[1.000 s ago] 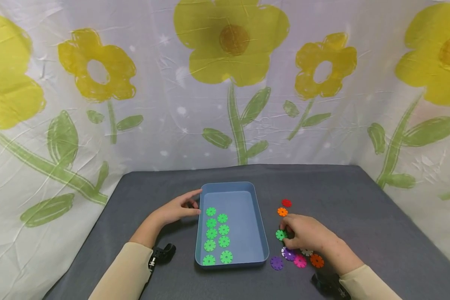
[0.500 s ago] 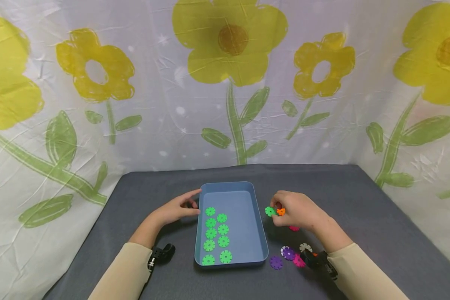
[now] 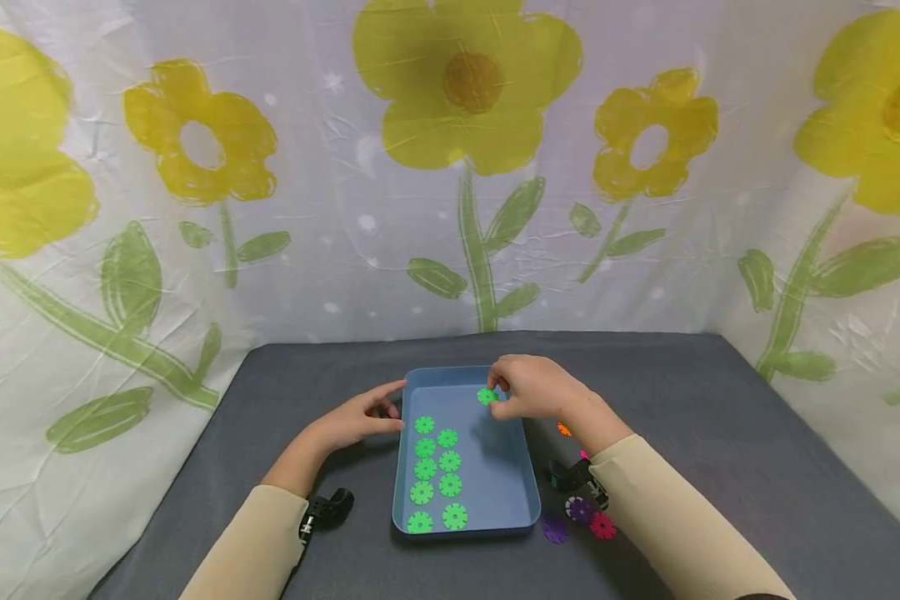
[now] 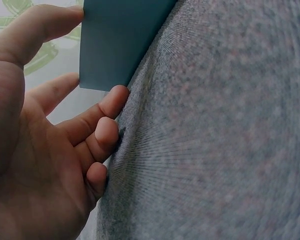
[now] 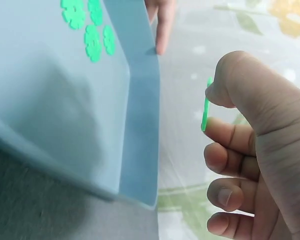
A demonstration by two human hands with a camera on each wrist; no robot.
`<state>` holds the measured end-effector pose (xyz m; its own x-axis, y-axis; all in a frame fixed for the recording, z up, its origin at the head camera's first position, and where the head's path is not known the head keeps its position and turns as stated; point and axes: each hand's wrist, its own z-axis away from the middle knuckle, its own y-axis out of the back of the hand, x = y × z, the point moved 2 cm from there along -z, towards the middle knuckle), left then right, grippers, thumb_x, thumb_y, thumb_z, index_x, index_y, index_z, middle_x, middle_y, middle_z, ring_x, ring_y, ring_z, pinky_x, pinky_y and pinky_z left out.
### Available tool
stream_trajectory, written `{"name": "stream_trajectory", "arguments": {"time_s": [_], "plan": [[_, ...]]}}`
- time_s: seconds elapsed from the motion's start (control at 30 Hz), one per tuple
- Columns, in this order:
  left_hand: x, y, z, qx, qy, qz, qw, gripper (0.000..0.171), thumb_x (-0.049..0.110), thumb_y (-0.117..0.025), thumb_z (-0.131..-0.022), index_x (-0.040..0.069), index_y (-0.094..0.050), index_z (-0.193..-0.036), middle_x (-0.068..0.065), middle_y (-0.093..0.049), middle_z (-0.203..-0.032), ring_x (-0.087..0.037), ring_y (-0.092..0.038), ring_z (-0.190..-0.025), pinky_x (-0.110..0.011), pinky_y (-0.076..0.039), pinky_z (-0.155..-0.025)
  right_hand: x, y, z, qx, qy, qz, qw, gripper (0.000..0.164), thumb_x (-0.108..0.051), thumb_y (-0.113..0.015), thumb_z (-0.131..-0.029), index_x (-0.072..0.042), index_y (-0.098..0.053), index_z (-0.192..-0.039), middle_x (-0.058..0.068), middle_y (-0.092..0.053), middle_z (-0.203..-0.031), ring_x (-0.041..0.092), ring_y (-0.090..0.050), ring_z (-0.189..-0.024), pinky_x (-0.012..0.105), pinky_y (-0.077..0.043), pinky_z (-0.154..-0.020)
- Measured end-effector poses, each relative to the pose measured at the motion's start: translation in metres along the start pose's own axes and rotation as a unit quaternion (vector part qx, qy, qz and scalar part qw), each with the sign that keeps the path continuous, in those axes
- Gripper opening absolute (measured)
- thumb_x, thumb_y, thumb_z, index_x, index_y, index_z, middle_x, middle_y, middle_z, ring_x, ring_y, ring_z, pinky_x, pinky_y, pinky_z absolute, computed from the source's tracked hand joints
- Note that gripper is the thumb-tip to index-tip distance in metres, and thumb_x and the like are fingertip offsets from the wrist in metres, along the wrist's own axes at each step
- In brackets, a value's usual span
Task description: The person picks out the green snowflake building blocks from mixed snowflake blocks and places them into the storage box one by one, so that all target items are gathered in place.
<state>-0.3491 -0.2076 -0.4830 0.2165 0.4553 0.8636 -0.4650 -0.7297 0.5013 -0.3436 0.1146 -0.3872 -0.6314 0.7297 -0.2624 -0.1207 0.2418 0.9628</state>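
Note:
My right hand (image 3: 534, 388) pinches a green notched plastic disc (image 3: 486, 397) between thumb and index finger, over the far right part of the blue tray (image 3: 495, 500). In the right wrist view that disc (image 5: 206, 105) shows edge-on at the fingertips, the other fingers curled below. My left hand (image 3: 352, 418) rests at the tray's left side, thumb and index finger spread along its wall. The left wrist view shows those fingertips touching the wall (image 4: 120, 45). Several green discs (image 3: 448, 461) lie flat in two columns in the tray's left half.
On the dark grey cloth (image 3: 322, 550), right of the tray, lie a pink disc (image 3: 602, 525), a purple disc (image 3: 554, 530), a purple and white one (image 3: 578, 509) and an orange one (image 3: 564, 428). The right forearm partly covers this group. A flowered curtain (image 3: 322, 250) stands behind.
My right hand has lifted the green disc from among the loose discs and carried it left and away from me, over the tray. My left hand has stayed at the tray's side.

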Motion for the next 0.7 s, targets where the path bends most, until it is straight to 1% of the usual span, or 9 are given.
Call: {"name": "stream_trajectory", "arguments": {"time_s": [0.13,0.33,0.47,0.53,0.57,0.63,0.67,0.7], "plan": [[0.000,-0.002,0.000,0.003,-0.002,0.001,1.0000,0.078,0.021,-0.070,-0.100,0.010,-0.026,-0.164,-0.013,-0.055,-0.113,-0.026,-0.052,-0.089,-0.042,-0.042,-0.072,-0.005,-0.006,-0.018,-0.027,-0.002,-0.004,1.000,0.023,-0.030,-0.073,-0.091,-0.016,-0.071,-0.109,0.000,-0.062,-0.100,0.014,-0.054,-0.082,0.037,-0.047,-0.077],[0.000,-0.004,-0.002,0.007,-0.001,0.001,1.0000,0.078,0.021,-0.072,-0.099,0.010,-0.028,-0.163,-0.012,-0.057,-0.111,-0.025,-0.052,-0.086,-0.040,-0.042,-0.071,-0.012,-0.020,-0.041,-0.057,0.015,0.011,0.998,0.024,-0.029,-0.073,-0.093,-0.012,-0.074,-0.111,0.003,-0.066,-0.099,0.013,-0.056,-0.079,0.037,-0.049,-0.076],[0.001,-0.005,-0.004,0.005,0.006,0.004,1.0000,0.078,0.022,-0.071,-0.100,0.011,-0.028,-0.163,-0.011,-0.058,-0.111,-0.023,-0.052,-0.085,-0.039,-0.043,-0.071,-0.016,-0.033,-0.055,-0.080,0.011,0.034,0.996,0.028,-0.031,-0.073,-0.093,-0.012,-0.075,-0.113,-0.001,-0.067,-0.093,0.012,-0.057,-0.075,0.035,-0.050,-0.075],[0.002,-0.006,-0.005,0.003,0.005,0.004,1.0000,0.078,0.023,-0.071,-0.100,0.012,-0.027,-0.164,-0.011,-0.058,-0.111,-0.023,-0.052,-0.084,-0.039,-0.043,-0.070,-0.018,-0.040,-0.061,-0.090,0.003,0.044,0.995,0.027,-0.032,-0.074,-0.092,-0.012,-0.076,-0.111,-0.005,-0.066,-0.091,0.011,-0.056,-0.073,0.035,-0.051,-0.074],[0.002,-0.007,-0.006,0.002,0.003,0.004,1.0000,0.078,0.023,-0.071,-0.100,0.012,-0.027,-0.164,-0.011,-0.058,-0.111,-0.023,-0.052,-0.084,-0.039,-0.043,-0.071,-0.019,-0.043,-0.063,-0.092,0.001,0.049,0.995,0.026,-0.032,-0.075,-0.091,-0.013,-0.076,-0.108,-0.007,-0.066,-0.090,0.009,-0.055,-0.071,0.034,-0.050,-0.074],[0.003,-0.007,-0.006,-0.001,-0.002,0.007,1.0000,0.078,0.021,-0.070,-0.100,0.011,-0.027,-0.164,-0.012,-0.058,-0.110,-0.024,-0.052,-0.085,-0.040,-0.042,-0.072,-0.021,-0.049,-0.066,-0.103,-0.002,0.062,0.993,0.016,-0.031,-0.076,-0.088,-0.015,-0.074,-0.090,-0.010,-0.058,-0.078,0.007,-0.046,-0.064,0.031,-0.046,-0.066],[0.004,-0.008,-0.006,-0.002,-0.003,0.007,1.0000,0.078,0.020,-0.070,-0.100,0.011,-0.026,-0.164,-0.012,-0.058,-0.110,-0.024,-0.052,-0.085,-0.041,-0.042,-0.072,-0.022,-0.052,-0.067,-0.108,-0.002,0.070,0.992,0.017,-0.030,-0.077,-0.087,-0.016,-0.069,-0.080,-0.011,-0.053,-0.071,0.007,-0.041,-0.060,0.029,-0.042,-0.062],[0.005,-0.008,-0.006,-0.002,-0.004,0.006,1.0000,0.078,0.020,-0.070,-0.100,0.011,-0.026,-0.164,-0.012,-0.058,-0.110,-0.024,-0.052,-0.085,-0.041,-0.042,-0.072,-0.022,-0.055,-0.069,-0.113,-0.002,0.077,0.991,0.024,-0.030,-0.077,-0.086,-0.017,-0.063,-0.071,-0.011,-0.045,-0.065,0.007,-0.035,-0.057,0.029,-0.036,-0.058]]}}
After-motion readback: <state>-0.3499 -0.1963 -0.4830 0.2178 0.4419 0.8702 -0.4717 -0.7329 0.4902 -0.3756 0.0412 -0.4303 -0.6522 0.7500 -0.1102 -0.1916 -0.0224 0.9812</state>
